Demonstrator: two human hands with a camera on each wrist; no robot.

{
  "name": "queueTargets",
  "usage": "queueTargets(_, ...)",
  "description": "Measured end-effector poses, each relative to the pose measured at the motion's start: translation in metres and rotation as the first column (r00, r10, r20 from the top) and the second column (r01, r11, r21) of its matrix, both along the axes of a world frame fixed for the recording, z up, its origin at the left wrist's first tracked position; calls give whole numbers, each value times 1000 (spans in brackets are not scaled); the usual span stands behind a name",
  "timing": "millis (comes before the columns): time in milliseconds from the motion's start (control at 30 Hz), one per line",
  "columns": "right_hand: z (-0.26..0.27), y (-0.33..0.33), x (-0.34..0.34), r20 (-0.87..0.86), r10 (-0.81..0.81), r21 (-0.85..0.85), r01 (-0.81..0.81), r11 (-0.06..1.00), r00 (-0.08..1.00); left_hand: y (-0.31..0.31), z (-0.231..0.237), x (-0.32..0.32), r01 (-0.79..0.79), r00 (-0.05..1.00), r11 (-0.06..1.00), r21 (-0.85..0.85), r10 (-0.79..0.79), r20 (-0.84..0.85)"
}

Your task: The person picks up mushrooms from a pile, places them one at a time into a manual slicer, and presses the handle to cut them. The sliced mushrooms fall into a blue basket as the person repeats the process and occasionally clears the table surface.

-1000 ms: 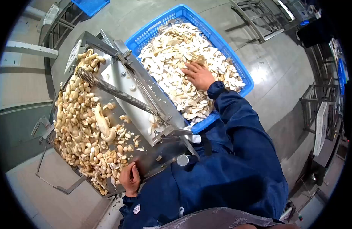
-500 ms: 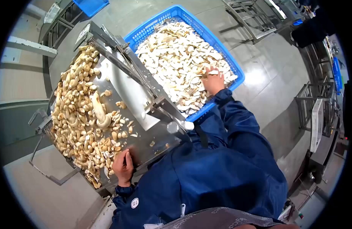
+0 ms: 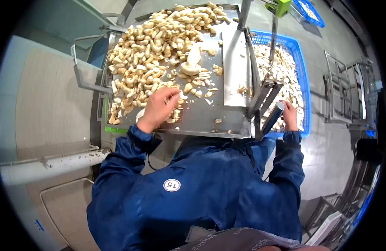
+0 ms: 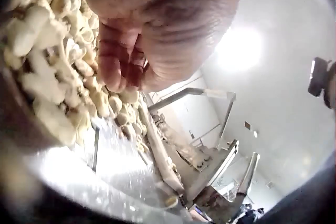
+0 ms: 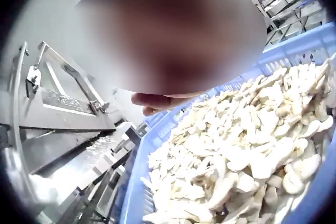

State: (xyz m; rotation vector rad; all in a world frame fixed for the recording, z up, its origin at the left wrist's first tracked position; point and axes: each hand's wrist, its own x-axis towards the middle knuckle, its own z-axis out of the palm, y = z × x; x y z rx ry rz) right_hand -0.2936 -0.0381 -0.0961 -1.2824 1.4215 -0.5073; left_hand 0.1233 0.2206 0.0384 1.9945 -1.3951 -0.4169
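Left hand [image 3: 159, 108] loose by mushrooms [image 3: 149, 52], right hand's [image 3: 289, 116] grip unclear, badge [image 3: 172, 185] "15", "Magic3" cloth [image 3: 239, 240]

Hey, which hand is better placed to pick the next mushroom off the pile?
Probably the left hand: it is right at the near edge of the mushroom pile. The right hand is farther off, beside the lever handle and by the blue basket of mushroom slices.

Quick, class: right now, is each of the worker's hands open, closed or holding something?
Left hand: fingers bent, at the mushrooms; whether it holds one cannot be told.
Right hand: beside the lever handle; open or closed cannot be told.
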Motion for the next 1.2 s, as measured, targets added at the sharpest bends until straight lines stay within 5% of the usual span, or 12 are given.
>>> queueTargets(133,20,32,-2,104,-35,-135,49,990,994,-19,6,46,-15,974,996,-87,34,224)
queueTargets(200,23,50,-6,82,-30,-183,45,982,996,-22,11,69,-151,949,987,-49,159,272)
queueTargets(333,26,87,-17,19,-38,-144,40,989,999,-15,34,99,-252,897,964,-78,263,354)
queueTargets(433,13,100,-30,0,-43,-142,43,989,999,-9,28,105,-273,857,951,148,171,486)
queueTargets(633,34,108,-17,-36,-15,-219,7,976,999,-12,-3,109,-214,805,974,76,132,579)
queueTargets(800,72,114,2,46,-25,-298,38,954,999,-20,21,106,-309,940,950,34,300,164)
queueTargets(900,108,119,21,255,-76,-425,183,887,964,-54,30,66,-125,906,991,-55,92,-413)
queueTargets(1000,148,128,53,330,39,-611,182,770,943,-117,13,10,65,867,998,-24,-68,-494)
queueTargets(1067,155,130,72,228,157,-777,83,624,961,-160,-7,-33,96,846,991,-92,-130,-517)
queueTargets(1133,164,137,90,122,178,-815,-4,579,976,-197,-32,-65,91,716,985,-146,-167,-678)
queueTargets(1200,164,144,98,192,223,-698,-27,716,956,-221,-44,-90,62,843,997,-51,-80,-532)
